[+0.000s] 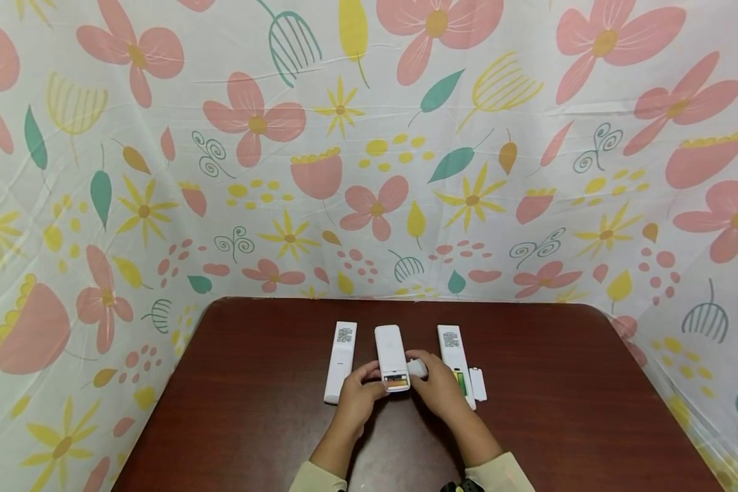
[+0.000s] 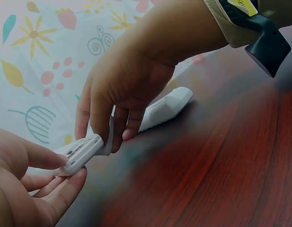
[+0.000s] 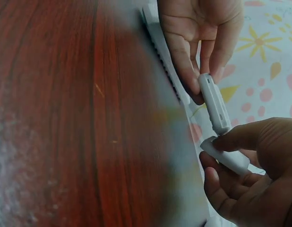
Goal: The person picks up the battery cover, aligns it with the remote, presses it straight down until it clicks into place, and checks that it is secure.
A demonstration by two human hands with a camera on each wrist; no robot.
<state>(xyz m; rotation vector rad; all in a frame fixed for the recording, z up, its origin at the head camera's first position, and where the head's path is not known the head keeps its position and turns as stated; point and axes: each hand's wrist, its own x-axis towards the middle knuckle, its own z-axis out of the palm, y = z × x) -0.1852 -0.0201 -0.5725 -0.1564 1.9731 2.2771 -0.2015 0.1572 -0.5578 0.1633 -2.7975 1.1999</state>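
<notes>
My left hand (image 1: 358, 396) grips the lower end of a white remote control (image 1: 391, 348), which lies back side up with its battery compartment uncovered. An orange and dark battery (image 1: 396, 383) shows inside. Between the fingers of my right hand (image 1: 439, 391) is a small white battery cover (image 1: 417, 367), close beside that remote's right edge. In the right wrist view, the cover (image 3: 226, 156) sits pinched between thumb and fingers, near the end of the remote (image 3: 214, 104) that the left hand (image 3: 200, 33) holds.
Another white remote (image 1: 341, 362) lies label up on the brown table (image 1: 252, 410), left of the hands. To the right lies a third remote (image 1: 452, 348) with a green battery (image 1: 460, 383) showing and a loose cover (image 1: 477, 384) beside it. A floral cloth (image 1: 375, 150) hangs behind.
</notes>
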